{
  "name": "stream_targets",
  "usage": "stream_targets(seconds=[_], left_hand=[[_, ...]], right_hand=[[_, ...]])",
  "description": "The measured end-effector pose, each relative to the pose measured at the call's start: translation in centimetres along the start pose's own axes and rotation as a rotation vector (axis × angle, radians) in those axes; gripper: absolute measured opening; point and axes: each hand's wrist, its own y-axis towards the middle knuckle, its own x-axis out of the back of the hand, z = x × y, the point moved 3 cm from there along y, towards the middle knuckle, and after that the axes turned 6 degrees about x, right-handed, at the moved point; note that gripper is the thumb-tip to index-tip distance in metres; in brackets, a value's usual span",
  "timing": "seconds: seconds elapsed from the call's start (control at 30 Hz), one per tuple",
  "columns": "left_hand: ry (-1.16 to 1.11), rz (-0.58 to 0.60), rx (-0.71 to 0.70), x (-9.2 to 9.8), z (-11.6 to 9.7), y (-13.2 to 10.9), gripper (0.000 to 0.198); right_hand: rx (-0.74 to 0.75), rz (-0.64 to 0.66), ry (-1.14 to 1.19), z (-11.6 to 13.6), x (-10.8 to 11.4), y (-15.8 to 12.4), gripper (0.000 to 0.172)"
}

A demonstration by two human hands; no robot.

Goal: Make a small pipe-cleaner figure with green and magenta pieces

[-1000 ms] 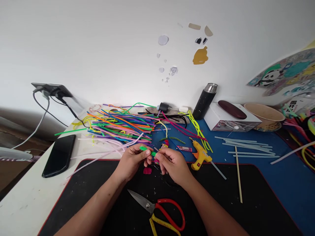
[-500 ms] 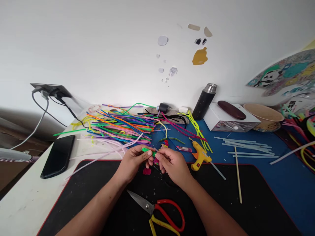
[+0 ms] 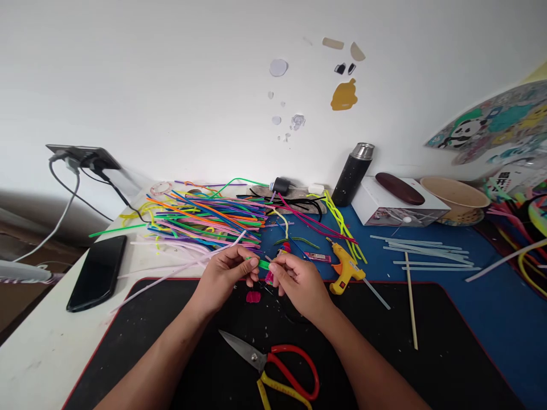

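Observation:
My left hand [image 3: 224, 274] and my right hand [image 3: 297, 279] meet over the far edge of a black mat [image 3: 171, 319]. Both pinch a short green pipe cleaner piece [image 3: 261, 263] between fingertips, with a bit of pink material showing just below it. A small pink scrap [image 3: 253, 296] lies on the mat under my hands. Behind them spreads a pile of coloured pipe cleaners [image 3: 205, 219]. Red-handled scissors [image 3: 277, 364] lie on the mat, close to me.
A yellow glue gun [image 3: 345, 267] lies right of my hands, with glue sticks [image 3: 427, 253] and a wooden stick [image 3: 410, 302] beyond. A black phone [image 3: 97, 272] lies at left. A black flask [image 3: 351, 173], white box [image 3: 393, 208] and bowl [image 3: 455, 196] stand by the wall.
My hands have stayed together on the green piece, with fingers shifting slightly along it. The view has shifted a little.

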Motion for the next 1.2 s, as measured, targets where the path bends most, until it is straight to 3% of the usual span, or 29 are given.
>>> stream_targets(seconds=[0.27, 0.63, 0.87, 1.2], left_hand=[[0.212, 0.019, -0.057, -0.9, 0.2, -0.5, 0.033], [0.248, 0.032, -0.102, -1.0, -0.4, -0.8, 0.033], [0.227, 0.060, -0.113, -0.7, -0.5, -0.7, 0.028], [0.422, 0.048, -0.254, -0.5, -1.1, -0.9, 0.025]], right_hand=[[-0.039, 0.051, 0.095, 0.5, -0.4, 0.1, 0.025], [-0.183, 0.111, 0.339, 0.7, -0.4, 0.2, 0.036], [-0.187, 0.121, 0.339, 1.0, -0.4, 0.2, 0.034], [-0.227, 0.155, 0.373, 1.1, -0.5, 0.1, 0.036]])
